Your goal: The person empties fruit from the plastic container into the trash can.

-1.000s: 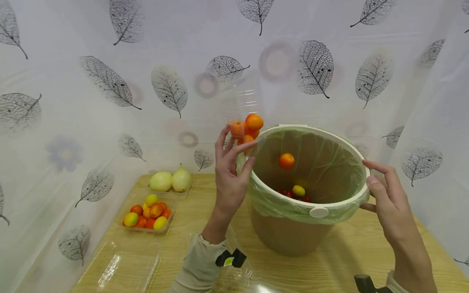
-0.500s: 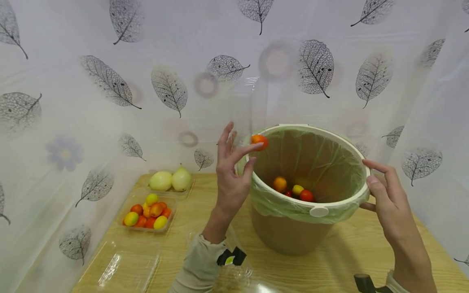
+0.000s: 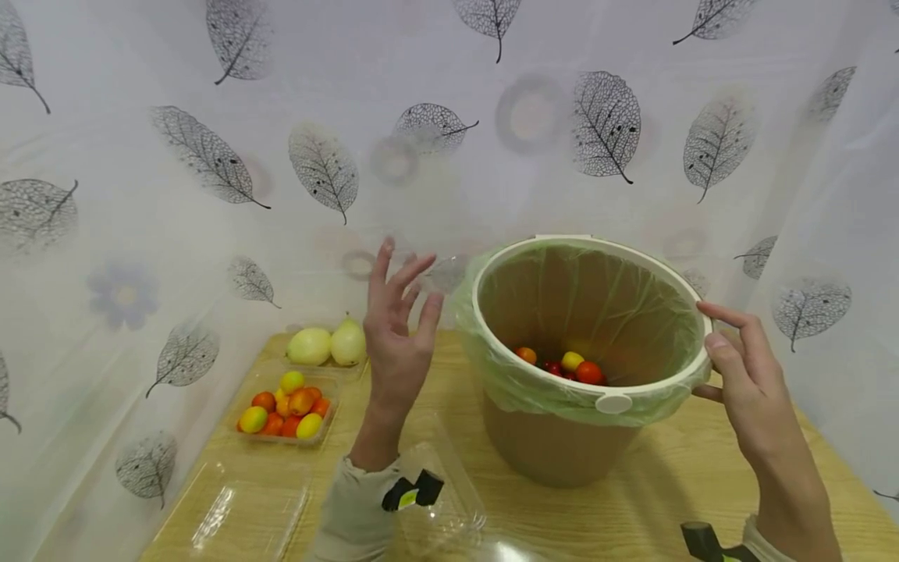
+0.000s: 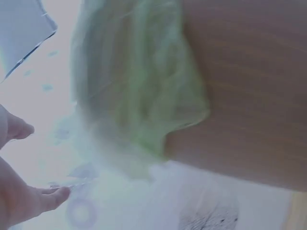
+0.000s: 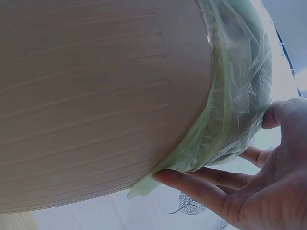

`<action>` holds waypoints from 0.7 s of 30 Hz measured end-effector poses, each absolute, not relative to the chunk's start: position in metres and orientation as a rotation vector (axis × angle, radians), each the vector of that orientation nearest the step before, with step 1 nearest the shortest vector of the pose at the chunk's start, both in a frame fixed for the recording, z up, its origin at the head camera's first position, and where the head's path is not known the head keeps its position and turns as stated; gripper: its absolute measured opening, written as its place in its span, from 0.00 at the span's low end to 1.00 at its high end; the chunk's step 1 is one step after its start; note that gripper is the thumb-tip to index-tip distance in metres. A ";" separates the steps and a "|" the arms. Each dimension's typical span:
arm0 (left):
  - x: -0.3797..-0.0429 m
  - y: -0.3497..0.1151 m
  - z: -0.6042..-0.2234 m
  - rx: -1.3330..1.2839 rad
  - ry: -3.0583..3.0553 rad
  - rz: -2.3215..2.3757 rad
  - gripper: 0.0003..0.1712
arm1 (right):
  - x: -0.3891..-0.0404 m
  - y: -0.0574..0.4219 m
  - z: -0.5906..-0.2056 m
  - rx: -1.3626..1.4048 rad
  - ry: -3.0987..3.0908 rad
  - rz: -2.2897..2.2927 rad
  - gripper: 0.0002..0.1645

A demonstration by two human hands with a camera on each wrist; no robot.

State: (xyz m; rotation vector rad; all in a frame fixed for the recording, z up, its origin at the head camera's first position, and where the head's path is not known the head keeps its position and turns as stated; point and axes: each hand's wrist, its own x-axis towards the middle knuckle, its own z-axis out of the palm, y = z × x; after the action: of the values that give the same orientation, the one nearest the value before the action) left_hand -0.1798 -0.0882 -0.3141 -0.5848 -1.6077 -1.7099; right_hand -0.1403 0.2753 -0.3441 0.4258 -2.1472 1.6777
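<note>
A brown bin [image 3: 562, 445] with a cream rim and a pale green liner bag [image 3: 534, 398] stands on the table. My right hand [image 3: 747, 375] grips its rim at the right; in the right wrist view the fingers lie against the liner [image 5: 235, 96]. Inside the bin are an orange fruit [image 3: 525, 355], a red one [image 3: 588, 372], a yellow one [image 3: 572, 361] and small dark red fruit. Left of the bin, my left hand [image 3: 400, 336] is raised and holds a clear plastic box [image 3: 448, 269], barely visible behind the fingers.
At the left stands a clear box of small orange and yellow fruit [image 3: 288, 406]. Behind it, two pale green fruits [image 3: 328, 346] sit in another tray. Clear plastic containers [image 3: 246, 507] [image 3: 442, 492] lie nearer the front. A leaf-printed curtain [image 3: 449, 156] hangs behind the table.
Orange fruits have tumbled out of the clear box into the bin. My left hand has then moved left, away from the rim, with the emptied box. The right hand has stayed on the rim.
</note>
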 end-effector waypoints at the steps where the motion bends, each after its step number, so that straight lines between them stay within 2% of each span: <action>1: -0.177 -0.094 -0.314 -0.566 -1.600 -1.738 0.21 | -0.140 0.275 -0.344 0.426 -2.145 1.682 0.26; 13: -0.156 -0.169 -0.340 -0.395 -1.668 -1.905 0.23 | -0.144 0.271 -0.344 0.415 -2.178 1.662 0.26; 21: -0.172 -0.189 -0.367 -0.361 -1.857 -1.966 0.24 | -0.143 0.276 -0.344 0.402 -2.164 1.671 0.26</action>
State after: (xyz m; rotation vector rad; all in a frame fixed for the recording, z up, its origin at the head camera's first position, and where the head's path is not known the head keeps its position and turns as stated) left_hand -0.1722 -0.1889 -0.3673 -0.3615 -1.8573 -1.9661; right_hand -0.1425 0.2759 -0.3443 0.4018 -2.1636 1.6708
